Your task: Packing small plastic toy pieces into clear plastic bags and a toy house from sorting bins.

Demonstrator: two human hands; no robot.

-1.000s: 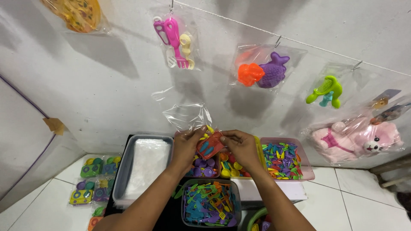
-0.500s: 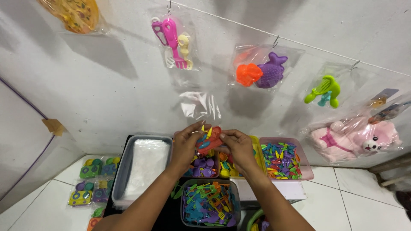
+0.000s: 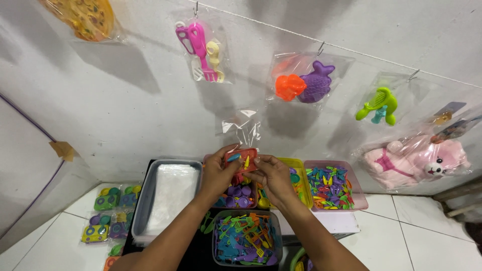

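Both forearms reach up and forward from the bottom edge and converge at the centre, above a row of tubs. The left hand (image 3: pixel 217 173) is raised with its wrist bent back, fingers curled and thumb pinched on the left edge of a small red toy tray (image 3: pixel 241 155) that carries a few tiny coloured pieces. The right hand (image 3: pixel 274 176) faces it, fingers bent and tips closed on the tray's right edge. A clear plastic bag (image 3: pixel 243 129) stands up from the tray, its open end crumpled against the white wall (image 3: pixel 125 115). The tray hangs in the air over the tub of purple toy cups (image 3: pixel 236 196), with the tub of mixed toy cutlery (image 3: pixel 244 244) nearer the body.
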